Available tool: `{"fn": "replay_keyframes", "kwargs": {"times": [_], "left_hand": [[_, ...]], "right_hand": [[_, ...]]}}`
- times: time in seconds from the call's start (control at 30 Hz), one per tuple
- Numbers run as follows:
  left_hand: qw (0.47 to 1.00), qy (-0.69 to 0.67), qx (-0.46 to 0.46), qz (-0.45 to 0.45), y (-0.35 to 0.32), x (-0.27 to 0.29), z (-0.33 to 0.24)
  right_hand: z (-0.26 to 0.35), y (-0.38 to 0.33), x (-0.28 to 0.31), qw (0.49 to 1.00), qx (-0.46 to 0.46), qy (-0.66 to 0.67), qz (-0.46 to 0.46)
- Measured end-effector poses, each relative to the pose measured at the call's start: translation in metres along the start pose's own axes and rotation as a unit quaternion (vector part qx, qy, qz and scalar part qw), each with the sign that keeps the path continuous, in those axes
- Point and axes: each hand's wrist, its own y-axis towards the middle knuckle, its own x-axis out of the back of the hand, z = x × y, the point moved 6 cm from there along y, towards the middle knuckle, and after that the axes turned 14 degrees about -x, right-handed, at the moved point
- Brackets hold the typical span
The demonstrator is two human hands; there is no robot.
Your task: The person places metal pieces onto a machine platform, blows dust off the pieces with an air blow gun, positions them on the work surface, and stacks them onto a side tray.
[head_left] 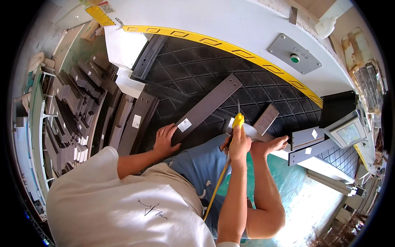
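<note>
A: White T-shirt fills the lower left, closest to the lens, w/ blue jeans just past it. What's in the hands?

B: Right hand is curled tight round a yellow-handled tool; thin metal tip sticks up above the fist, and a yellow hose runs down from it along the forearm. Left hand lies flat, fingers loosely spread, pressing the near end of a long dark strip – resting on it, not gripping.

A: Where's the strip?

B: Slanting across the black diamond-pattern mat on the desk, near end at the left hand, far end up and to the right. White label stuck near the lower end.

A: Around it?

B: Small brown plate just right of the tool tip, lying on the mat. More dark strips stacked left of the hand, and a big pile of similar pieces further left on a rack. Yellow curved band edges the mat; beyond it a white machine housing w/ a green button. Far right: two grey labelled bars and a small screen. Green floor below.
</note>
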Motion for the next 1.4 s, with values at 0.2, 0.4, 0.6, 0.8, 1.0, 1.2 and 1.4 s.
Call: {"fn": "replay_keyframes", "kwargs": {"times": [0.2,0.4,0.6,0.8,1.0,1.2,1.4], "left_hand": [[0.999,-0.018,0.023,0.033,-0.042,0.005,0.006],[0.994,-0.036,0.09,0.049,-0.085,0.011,0.019],[0.989,-0.045,0.138,0.034,-0.084,0.009,0.019],[0.988,-0.053,0.141,0.025,-0.081,0.015,0.018],[0.989,-0.063,0.13,0.04,-0.072,0.008,0.019],[0.986,-0.049,0.153,0.033,-0.079,0.012,0.021],[0.99,-0.043,0.134,0.016,-0.072,0.018,0.021]], "right_hand": [[-0.07,-0.091,-0.016,0.835,-0.139,-0.449,0.284],[-0.049,-0.121,-0.042,0.807,-0.205,-0.404,0.379],[-0.048,-0.125,-0.039,0.823,-0.245,-0.368,0.357],[-0.043,-0.103,-0.042,0.833,-0.197,-0.419,0.303],[-0.012,-0.028,-0.017,0.925,-0.144,-0.308,0.17],[0.013,0.044,-0.017,0.992,-0.049,-0.049,0.109],[0.0,0.045,-0.016,0.998,-0.014,-0.02,0.065]]}}
